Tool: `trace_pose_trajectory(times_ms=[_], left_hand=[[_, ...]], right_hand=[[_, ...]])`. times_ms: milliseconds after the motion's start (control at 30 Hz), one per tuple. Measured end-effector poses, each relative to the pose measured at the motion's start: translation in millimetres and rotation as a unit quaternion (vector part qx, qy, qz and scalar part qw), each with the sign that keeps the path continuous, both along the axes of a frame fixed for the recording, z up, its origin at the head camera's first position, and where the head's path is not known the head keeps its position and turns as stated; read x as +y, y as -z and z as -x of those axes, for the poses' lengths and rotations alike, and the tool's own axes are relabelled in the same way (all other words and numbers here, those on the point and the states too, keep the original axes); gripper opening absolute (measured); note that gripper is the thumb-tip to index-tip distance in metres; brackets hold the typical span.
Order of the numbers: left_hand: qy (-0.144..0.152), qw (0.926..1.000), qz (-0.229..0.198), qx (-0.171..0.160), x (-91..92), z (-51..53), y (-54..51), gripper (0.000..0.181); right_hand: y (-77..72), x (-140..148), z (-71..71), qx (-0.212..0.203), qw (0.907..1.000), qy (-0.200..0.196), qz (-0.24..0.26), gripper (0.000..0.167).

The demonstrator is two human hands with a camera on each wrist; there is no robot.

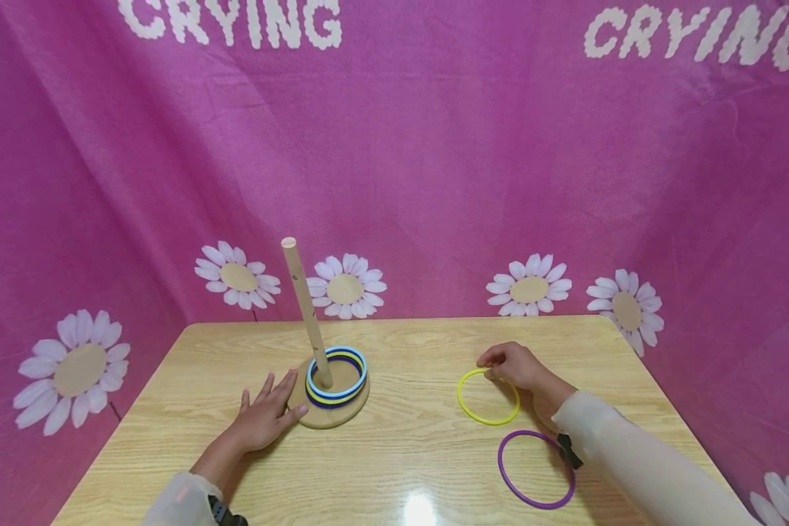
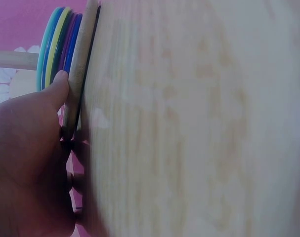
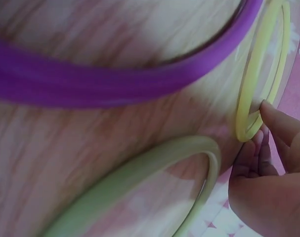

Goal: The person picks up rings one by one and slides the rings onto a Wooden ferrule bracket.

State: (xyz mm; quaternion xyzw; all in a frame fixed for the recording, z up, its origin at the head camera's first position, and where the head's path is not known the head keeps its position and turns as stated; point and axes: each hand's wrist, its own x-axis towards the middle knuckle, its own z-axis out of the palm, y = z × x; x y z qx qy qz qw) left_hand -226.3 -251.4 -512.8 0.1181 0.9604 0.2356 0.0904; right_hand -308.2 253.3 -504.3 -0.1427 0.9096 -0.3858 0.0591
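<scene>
At the left stands a wooden post (image 1: 305, 310) on a round wooden base (image 1: 329, 418). Several rings lie stacked on the base around the post, a light blue ring (image 2: 41, 54) on top. My left hand (image 1: 263, 422) rests against the base's left side with spread, straight fingers; in the left wrist view its thumb reaches up to the stack. Over on the right, my right hand (image 1: 516, 365) pinches the far edge of a yellow ring (image 1: 496, 423) between thumb and fingers. Whether that ring is fully off the table cannot be told.
A purple ring (image 1: 544, 505) lies on the table (image 1: 401, 438) nearer me than the yellow one, beside my right wrist. The right wrist view also shows a green ring (image 3: 140, 168), mostly hidden by my arm in the head view. A pink curtain (image 1: 408, 183) hangs behind the table.
</scene>
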Motion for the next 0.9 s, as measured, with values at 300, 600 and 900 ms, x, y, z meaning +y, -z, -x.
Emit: trace_pose_trajectory(times_ms=[300,600,900], left_hand=[[-0.002,1.0,0.004,-0.003,-0.5,0.7,1.6,0.085],[0.0,1.0,0.006,0.001,-1.1,0.8,1.2,0.086],[0.0,1.0,0.007,0.001,-0.1,0.5,1.9,0.086]], right_hand=[[1.0,-1.5,3.4,-0.004,0.9999,0.007,-0.01,0.009],[2.1,-1.7,3.3,0.007,0.9999,0.006,-0.007,0.008],[0.2,-3.4,2.5,0.003,1.0,0.009,0.002,0.008]])
